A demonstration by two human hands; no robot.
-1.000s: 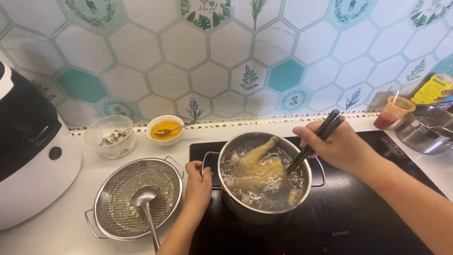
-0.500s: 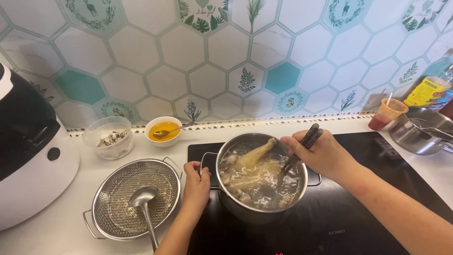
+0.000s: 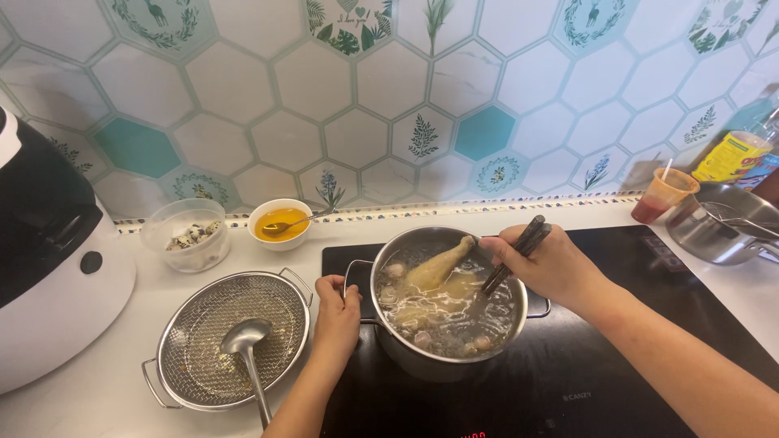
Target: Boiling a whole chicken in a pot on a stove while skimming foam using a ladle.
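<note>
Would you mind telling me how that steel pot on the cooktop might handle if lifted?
The steel pot probably lifts heavy, being nearly full of broth and chicken. The liquid could slosh if tilted. Its side handle, held by the left hand, suggests a two-handed lift.

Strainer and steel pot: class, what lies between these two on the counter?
In the head view, the person's left hand lies between the mesh strainer and the steel pot, its grip on the pot's left handle.

The wall tiles (image 3: 243,81) in the upper frame are white and teal hexagons with green leaf patterns. The small bowl (image 3: 280,224) holds orange-yellow sauce. The cooktop (image 3: 617,357) is black, the chopsticks (image 3: 514,255) dark.
</note>
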